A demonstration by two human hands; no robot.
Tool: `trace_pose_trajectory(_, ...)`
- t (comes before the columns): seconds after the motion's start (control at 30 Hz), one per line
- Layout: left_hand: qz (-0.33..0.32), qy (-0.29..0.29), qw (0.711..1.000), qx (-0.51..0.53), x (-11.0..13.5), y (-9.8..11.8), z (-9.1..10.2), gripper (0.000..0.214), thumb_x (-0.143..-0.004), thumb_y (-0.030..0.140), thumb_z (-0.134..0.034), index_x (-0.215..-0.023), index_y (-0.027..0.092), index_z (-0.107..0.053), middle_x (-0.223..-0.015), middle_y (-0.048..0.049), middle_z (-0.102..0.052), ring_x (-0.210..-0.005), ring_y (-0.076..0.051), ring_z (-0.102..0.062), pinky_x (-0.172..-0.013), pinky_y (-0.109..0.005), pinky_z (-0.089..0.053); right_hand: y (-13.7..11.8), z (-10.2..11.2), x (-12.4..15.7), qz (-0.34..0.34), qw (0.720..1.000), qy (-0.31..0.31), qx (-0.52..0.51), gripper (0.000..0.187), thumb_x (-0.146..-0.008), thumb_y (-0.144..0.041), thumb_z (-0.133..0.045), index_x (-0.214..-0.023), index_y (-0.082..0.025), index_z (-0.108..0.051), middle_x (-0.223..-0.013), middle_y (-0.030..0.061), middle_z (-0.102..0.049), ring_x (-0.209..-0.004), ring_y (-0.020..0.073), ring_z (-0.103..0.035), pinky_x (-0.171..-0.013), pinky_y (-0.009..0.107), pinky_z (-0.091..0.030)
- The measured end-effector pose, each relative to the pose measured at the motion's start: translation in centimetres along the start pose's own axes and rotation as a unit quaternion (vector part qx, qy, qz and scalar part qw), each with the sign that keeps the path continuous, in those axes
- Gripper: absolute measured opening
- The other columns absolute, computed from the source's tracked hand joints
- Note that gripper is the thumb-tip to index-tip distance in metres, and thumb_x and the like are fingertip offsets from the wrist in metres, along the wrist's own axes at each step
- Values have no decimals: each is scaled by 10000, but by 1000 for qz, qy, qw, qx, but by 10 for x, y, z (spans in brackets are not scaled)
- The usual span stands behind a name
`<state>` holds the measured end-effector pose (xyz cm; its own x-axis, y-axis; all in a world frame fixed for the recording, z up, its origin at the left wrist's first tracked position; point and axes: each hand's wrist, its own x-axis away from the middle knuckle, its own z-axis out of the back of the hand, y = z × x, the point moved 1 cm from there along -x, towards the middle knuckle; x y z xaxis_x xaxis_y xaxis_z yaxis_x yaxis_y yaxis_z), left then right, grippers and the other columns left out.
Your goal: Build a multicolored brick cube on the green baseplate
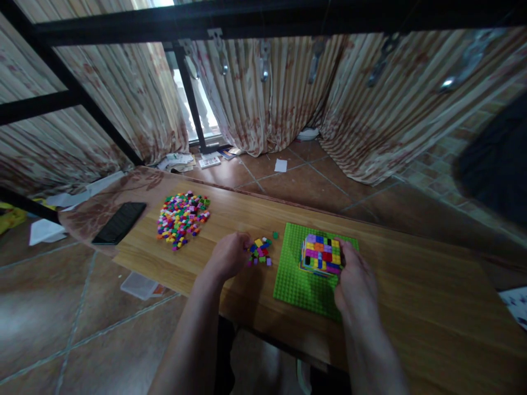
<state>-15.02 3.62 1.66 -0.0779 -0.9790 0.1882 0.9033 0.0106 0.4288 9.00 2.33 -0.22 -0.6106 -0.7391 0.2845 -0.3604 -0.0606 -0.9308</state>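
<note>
A multicoloured block of toy building bricks stands on a green studded baseplate. My right hand lies along the block's right side, its fingers closed against that edge; the fingertips are partly hidden. On the wooden tabletop left of the baseplate is a small pile of loose bricks, yellow, blue, pink and green among them. My left hand is at this pile's left edge with the fingers curled together. Whatever is between those fingertips cannot be made out. One green brick lies slightly apart from the pile.
Farther left on the table spreads a large heap of mixed bricks. A black phone-like slab rests on brown patterned cloth at the left end. Overhead runs a dark metal bar with hooks. A clear plastic container sits on the floor.
</note>
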Motion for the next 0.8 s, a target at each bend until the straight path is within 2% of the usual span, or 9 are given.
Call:
trace_pose_trajectory(0.2,51,8,998,-30,0,7,2,239,-840,192,-503,-905,213,-732,-868,-68,-730,-842,-187,-654,-681,-253,-394,0,0,1,5,1000,-6,-16,173,-701,-338,-720,-807,-202,-737,-751,-52,-725,-682,101,-655,-595,191,-518)
trace_pose_trajectory(0.43,90,12,996,-22,-1,6,5,244,-857,208,-471,-836,192,-714,-828,-81,-715,-762,-187,-631,-651,-268,-377,0,1,0,10,1000,-11,-7,168,-720,-335,-711,-818,-201,-732,-749,-51,-722,-666,102,-659,-590,197,-525)
trace_pose_trajectory(0.6,57,-4,998,21,1,-1,5,226,-773,108,-495,-831,181,-701,-796,-50,-696,-743,-163,-600,-649,-252,-366,0,1,0,9,1000,-15,-10,179,-716,-341,-708,-811,-191,-733,-739,-47,-721,-656,100,-654,-572,192,-519)
trace_pose_trajectory(0.8,14,-19,1000,8,5,-5,4,86,-691,177,-623,-768,183,-662,-716,-9,-634,-675,-146,-538,-583,-249,-300,2,2,-1,24,999,-24,-2,211,-716,-362,-723,-839,-191,-730,-762,-43,-724,-656,104,-666,-569,197,-530)
